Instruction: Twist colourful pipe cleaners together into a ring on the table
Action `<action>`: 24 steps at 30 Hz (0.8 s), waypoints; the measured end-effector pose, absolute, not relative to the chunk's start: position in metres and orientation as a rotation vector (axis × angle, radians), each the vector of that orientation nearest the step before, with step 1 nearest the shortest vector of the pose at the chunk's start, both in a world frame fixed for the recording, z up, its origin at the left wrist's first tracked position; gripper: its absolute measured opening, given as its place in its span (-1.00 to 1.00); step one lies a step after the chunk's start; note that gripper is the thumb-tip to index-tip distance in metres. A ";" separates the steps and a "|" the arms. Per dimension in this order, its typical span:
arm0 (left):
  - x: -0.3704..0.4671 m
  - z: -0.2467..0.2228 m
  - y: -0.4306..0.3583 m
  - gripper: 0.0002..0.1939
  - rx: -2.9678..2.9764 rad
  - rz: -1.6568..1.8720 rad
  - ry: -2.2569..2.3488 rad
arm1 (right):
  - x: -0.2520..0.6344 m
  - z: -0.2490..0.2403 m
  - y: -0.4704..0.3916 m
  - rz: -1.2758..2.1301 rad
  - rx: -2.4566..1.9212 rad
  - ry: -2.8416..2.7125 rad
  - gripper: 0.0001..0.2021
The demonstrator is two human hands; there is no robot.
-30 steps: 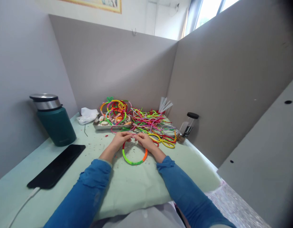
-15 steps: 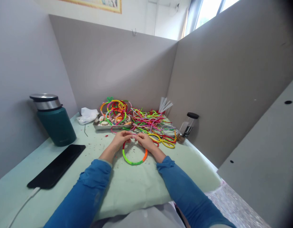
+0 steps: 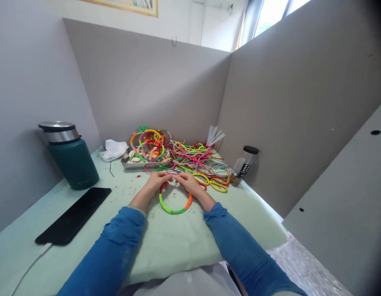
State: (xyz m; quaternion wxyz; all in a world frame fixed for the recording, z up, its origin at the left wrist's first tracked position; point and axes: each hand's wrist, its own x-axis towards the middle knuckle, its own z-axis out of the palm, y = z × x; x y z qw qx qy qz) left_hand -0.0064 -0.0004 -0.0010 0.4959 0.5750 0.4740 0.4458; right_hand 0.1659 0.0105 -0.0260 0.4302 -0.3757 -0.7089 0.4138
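A ring wrapped in coloured pipe cleaner, with red, lime, green and orange stretches, is held upright over the table. My left hand pinches the top of this ring from the left. From the right, my right hand grips the same top part, its fingertips close to those of my left. A bit of pink shows between the fingertips; the rest of that part is hidden by the fingers. Just beyond my hands lies a heap of loose pipe cleaners in many colours.
Behind my left hand a metal tray holds shells and several finished-looking colourful loops. A teal bottle and a black phone with a cable stand left. Yellow-handled scissors and a clear jar are at right. Grey partitions surround the table.
My fingers have shifted very slightly at the top of the ring. The ring and the things around it look the same.
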 end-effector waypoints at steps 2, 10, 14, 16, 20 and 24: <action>-0.006 0.000 -0.002 -0.64 1.383 1.068 1.137 | 0.166 -0.027 0.010 1.032 -0.932 -1.768 -0.63; -0.007 0.000 -0.002 -0.68 1.328 1.033 1.083 | 0.166 -0.026 0.010 0.983 -0.944 -1.809 -0.64; -0.007 -0.001 -0.001 -0.70 1.292 1.054 1.008 | 0.166 -0.027 0.011 0.998 -0.942 -1.801 -0.63; -0.006 -0.001 -0.001 -0.69 1.278 1.060 0.976 | 0.166 -0.028 0.011 1.015 -0.939 -1.794 -0.64; -0.006 0.000 -0.002 -0.67 1.287 1.052 0.952 | 0.166 -0.029 0.011 1.017 -0.937 -1.802 -0.64; -0.005 -0.001 -0.002 -0.65 1.298 1.058 0.925 | 0.166 -0.029 0.012 1.005 -0.936 -1.813 -0.65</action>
